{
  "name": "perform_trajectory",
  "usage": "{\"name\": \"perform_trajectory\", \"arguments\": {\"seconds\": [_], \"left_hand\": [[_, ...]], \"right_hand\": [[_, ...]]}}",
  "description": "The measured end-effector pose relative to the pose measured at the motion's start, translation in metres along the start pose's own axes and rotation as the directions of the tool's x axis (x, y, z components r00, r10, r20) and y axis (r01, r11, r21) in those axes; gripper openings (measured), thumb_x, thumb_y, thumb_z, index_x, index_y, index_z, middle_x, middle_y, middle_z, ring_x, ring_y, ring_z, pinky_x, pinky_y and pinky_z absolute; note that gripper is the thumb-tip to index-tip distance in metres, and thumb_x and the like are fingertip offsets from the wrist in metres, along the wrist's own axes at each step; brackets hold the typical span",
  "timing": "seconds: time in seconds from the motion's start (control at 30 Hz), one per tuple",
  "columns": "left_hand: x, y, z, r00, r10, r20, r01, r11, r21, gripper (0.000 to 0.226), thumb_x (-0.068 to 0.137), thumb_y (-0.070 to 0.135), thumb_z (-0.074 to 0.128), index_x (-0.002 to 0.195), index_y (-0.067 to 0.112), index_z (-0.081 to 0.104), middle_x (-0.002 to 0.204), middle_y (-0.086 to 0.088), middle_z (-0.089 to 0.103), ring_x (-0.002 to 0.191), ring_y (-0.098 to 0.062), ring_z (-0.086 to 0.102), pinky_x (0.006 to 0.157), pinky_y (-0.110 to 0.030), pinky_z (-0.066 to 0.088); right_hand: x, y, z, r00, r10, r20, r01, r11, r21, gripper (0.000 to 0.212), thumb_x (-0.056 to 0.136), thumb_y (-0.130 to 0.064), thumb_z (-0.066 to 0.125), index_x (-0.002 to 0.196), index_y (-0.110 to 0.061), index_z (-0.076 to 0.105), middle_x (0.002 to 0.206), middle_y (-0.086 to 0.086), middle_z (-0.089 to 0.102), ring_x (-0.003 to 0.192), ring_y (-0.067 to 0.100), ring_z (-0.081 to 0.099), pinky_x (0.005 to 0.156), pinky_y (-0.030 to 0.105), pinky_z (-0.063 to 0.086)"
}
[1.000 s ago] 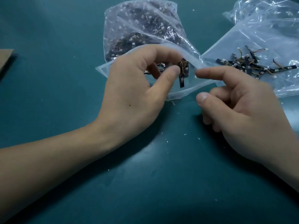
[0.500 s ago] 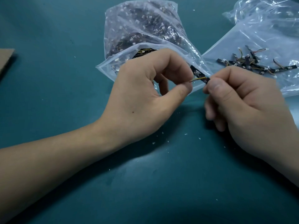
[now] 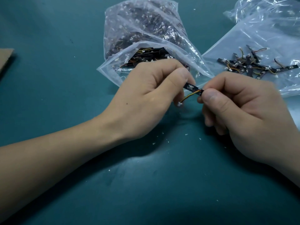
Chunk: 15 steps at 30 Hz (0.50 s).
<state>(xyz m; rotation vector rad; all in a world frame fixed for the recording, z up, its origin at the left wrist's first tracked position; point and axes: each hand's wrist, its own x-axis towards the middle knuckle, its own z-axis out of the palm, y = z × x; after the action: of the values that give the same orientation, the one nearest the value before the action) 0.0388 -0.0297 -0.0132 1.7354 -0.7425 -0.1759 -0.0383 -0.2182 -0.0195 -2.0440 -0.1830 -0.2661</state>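
Head view: left hand (image 3: 146,95) and right hand (image 3: 240,111) pinch a black circuit strip (image 3: 192,87), its ends hidden under fingertips; the white connector (image 3: 179,104), earlier unseen, now dangles below.

In mid-frame the left hand (image 3: 146,98) and right hand (image 3: 240,114) meet, with a small strip (image 3: 192,88) pinched between them over the table (image 3: 56,98). Just behind, at upper centre, lies an open bag (image 3: 142,28) with strips inside. At upper right is a flat bag (image 3: 267,34) with a pile of strips (image 3: 253,65) (on it or in it, unclear). A cardboard piece (image 3: 5,57) lies at the left edge.
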Motion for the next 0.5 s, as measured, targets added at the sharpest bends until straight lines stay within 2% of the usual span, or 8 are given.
{"name": "perform_trajectory", "arguments": {"seconds": [0.07,0.13,0.2,0.3,0.4,0.5], "left_hand": [[-0.0019,0.0015,-0.0002,1.0,0.016,0.021,-0.017,1.0,0.013,0.04,0.106,0.021,0.043,0.085,-0.002,0.069,0.068,0.0,0.064,0.062,-0.007,0.053,0.063,-0.024,0.04],[-0.0026,0.0032,0.0002,0.999,0.017,0.031,-0.018,1.0,0.025,0.034,0.104,0.02,0.048,0.082,0.004,0.069,0.067,-0.003,0.064,0.061,-0.012,0.053,0.06,-0.027,0.041],[-0.0028,0.0046,0.0015,1.0,0.013,0.028,-0.015,0.997,0.07,0.025,0.1,0.017,0.055,0.081,0.009,0.069,0.065,-0.003,0.064,0.057,-0.017,0.052,0.056,-0.024,0.041],[-0.0029,0.0051,0.0025,1.0,0.022,0.015,-0.024,0.992,0.121,0.023,0.096,0.013,0.06,0.076,0.007,0.069,0.062,-0.01,0.062,0.055,-0.022,0.049,0.051,-0.02,0.036],[-0.0039,0.0047,0.0036,0.999,0.046,-0.008,-0.045,0.99,0.137,0.024,0.094,0.011,0.063,0.071,0.004,0.069,0.061,-0.015,0.061,0.055,-0.028,0.05,0.049,-0.03,0.038],[-0.0053,0.0057,0.0033,0.998,0.065,-0.022,-0.062,0.989,0.135,0.023,0.092,0.012,0.064,0.071,0.004,0.07,0.06,-0.016,0.061,0.055,-0.031,0.051,0.049,-0.036,0.039]], "right_hand": [[0.0006,-0.0005,-0.0003,1.0,0.001,-0.019,-0.001,1.0,0.0,0.022,0.101,-0.038,0.052,0.087,-0.023,0.062,0.061,-0.002,0.066,0.041,0.017,0.053,0.044,0.021,0.04],[0.0004,-0.0009,-0.0002,1.0,-0.001,-0.018,0.001,1.0,-0.003,0.023,0.101,-0.038,0.052,0.087,-0.023,0.062,0.06,-0.004,0.065,0.041,0.017,0.053,0.043,0.023,0.04],[-0.0003,-0.0017,0.0003,1.0,-0.014,-0.005,0.014,0.999,-0.03,0.022,0.101,-0.037,0.052,0.086,-0.023,0.061,0.058,-0.008,0.063,0.044,0.019,0.054,0.044,0.029,0.042],[-0.0008,-0.0031,0.0013,1.0,-0.03,0.006,0.03,0.997,-0.073,0.021,0.1,-0.037,0.052,0.085,-0.025,0.061,0.056,-0.013,0.061,0.049,0.02,0.056,0.047,0.037,0.044],[0.0001,-0.004,0.0007,1.0,-0.025,0.012,0.026,0.994,-0.106,0.021,0.1,-0.038,0.05,0.084,-0.026,0.06,0.059,-0.011,0.064,0.05,0.018,0.056,0.05,0.031,0.044],[0.0005,-0.0051,-0.0001,0.999,-0.033,0.021,0.036,0.993,-0.115,0.021,0.1,-0.036,0.049,0.082,-0.027,0.058,0.062,-0.01,0.064,0.051,0.019,0.056,0.051,0.032,0.044]]}}
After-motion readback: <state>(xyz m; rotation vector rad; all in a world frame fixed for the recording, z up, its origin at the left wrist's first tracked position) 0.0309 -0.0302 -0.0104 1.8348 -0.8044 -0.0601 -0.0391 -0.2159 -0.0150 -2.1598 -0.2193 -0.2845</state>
